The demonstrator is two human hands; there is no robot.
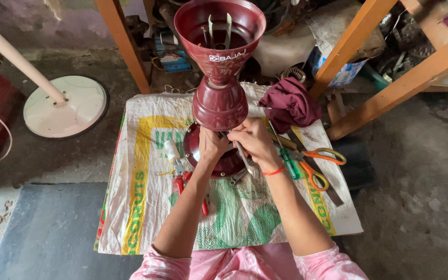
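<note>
A maroon ceiling-fan body [220, 62] stands upright on a woven sack [146, 207], its wide cup on top and round motor base [192, 150] at the bottom. My left hand [211, 146] grips the fan's lower stem just under the bulb-shaped cover. My right hand [255, 142] sits beside it, closed around a metal tool [246, 162] whose tip points down at the base. Both forearms reach in from the bottom, with pink sleeves.
Red-handled pliers [182, 182], a white-handled tool [172, 151], a green screwdriver [289, 162] and orange scissors [317, 165] lie on the sack. A maroon cloth [291, 103] sits at its far right. Orange wooden frame legs [379, 88] and a white pedestal base [64, 106] stand around.
</note>
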